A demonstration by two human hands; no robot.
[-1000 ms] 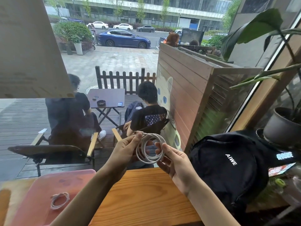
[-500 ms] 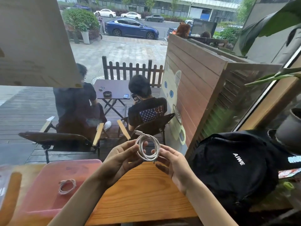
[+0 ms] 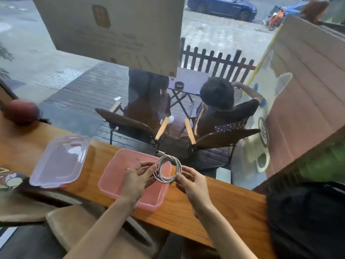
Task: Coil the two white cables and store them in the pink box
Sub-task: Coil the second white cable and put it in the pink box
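Note:
A coiled white cable point(image 3: 169, 168) hangs in the air above the right part of the pink box point(image 3: 112, 181), its plug end sticking up at the top left. My left hand point(image 3: 137, 179) pinches the coil's left side and my right hand point(image 3: 192, 182) holds its right side. The open pink box rests on the wooden counter point(image 3: 224, 204) below my hands. My left hand covers the middle of the box, and the other white cable seen inside it earlier is hidden.
The box's clear lid point(image 3: 59, 161) lies on the counter to the left. A black backpack point(image 3: 306, 217) fills the right end of the counter. A red round object point(image 3: 21, 111) sits at the far left. A window runs along the counter's far edge.
My view has swung left and down, so the pink box now lies under my hands. Both hands have carried the coil over the box's right side.

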